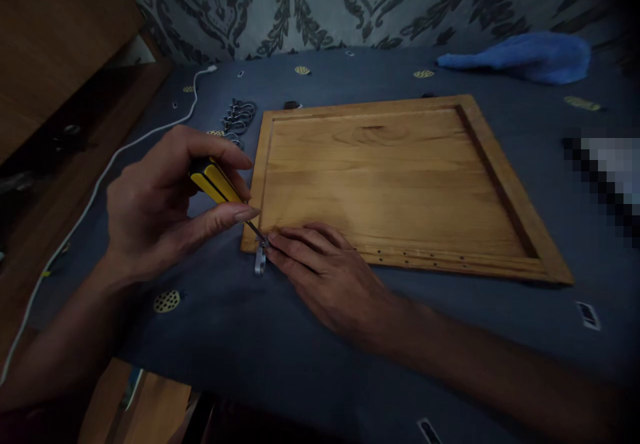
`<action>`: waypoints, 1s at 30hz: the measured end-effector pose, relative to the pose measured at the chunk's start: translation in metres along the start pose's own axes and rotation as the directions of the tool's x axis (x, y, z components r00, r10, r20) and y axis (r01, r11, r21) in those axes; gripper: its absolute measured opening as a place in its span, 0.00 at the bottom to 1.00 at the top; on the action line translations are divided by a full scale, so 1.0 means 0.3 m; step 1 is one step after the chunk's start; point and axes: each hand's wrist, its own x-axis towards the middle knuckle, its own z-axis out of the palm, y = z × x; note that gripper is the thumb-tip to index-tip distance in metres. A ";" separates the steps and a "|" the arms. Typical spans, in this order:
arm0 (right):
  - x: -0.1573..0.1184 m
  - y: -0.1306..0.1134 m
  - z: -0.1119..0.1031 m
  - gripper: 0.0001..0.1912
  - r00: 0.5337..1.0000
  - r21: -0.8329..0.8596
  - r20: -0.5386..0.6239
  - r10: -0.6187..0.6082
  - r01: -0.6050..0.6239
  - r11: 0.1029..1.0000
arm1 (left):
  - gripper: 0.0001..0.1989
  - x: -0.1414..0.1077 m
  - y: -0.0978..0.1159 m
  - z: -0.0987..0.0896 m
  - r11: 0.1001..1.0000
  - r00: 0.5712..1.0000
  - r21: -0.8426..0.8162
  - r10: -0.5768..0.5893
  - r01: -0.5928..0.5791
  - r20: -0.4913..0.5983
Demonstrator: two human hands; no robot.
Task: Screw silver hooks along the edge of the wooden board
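A wooden framed panel [370, 184] lies flat on the dark blue patterned cloth. My left hand [165, 197] grips a screwdriver [217, 181] with a yellow and black handle, its thumb and fingers closed round it. The screwdriver's tip meets a small metal hook [260, 261] at the panel's near left corner. My right hand [335, 277] rests on the panel's near edge, its fingers together and its fingertips at the hook. What those fingertips pinch, if anything, is hidden. Several small dark holes run along the near edge, to the right of my right hand.
Several metal hooks [240, 116] lie beyond the panel's left corner. A white cable [125, 147] runs down the left side. A blue cloth or bag [530, 59] is at the back right. Wooden furniture [60, 44] stands at the left, and a pixelated object [613, 171] is at the right edge.
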 end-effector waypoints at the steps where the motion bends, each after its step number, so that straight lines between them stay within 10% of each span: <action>1: 0.000 0.000 -0.001 0.18 1.000 0.000 0.001 0.001 -0.001 1.000 | 0.25 0.000 -0.006 0.000 1.000 1.000 -0.021 0.016 -0.016 -0.004; 14: 0.004 0.000 -0.008 0.19 1.000 0.007 0.004 -0.011 0.011 1.000 | 0.18 0.003 -0.004 0.007 0.999 0.987 -0.031 -0.032 0.027 -0.156; 20: 0.007 -0.002 -0.010 0.19 1.000 -0.003 0.010 -0.007 0.007 1.000 | 0.25 -0.014 -0.016 -0.016 1.000 0.998 0.008 -0.004 0.003 0.062; 30: 0.003 -0.005 -0.005 0.17 0.999 0.016 -0.041 0.006 -0.005 1.000 | 0.19 -0.027 -0.014 0.045 0.996 0.986 -0.056 -0.075 0.068 -0.149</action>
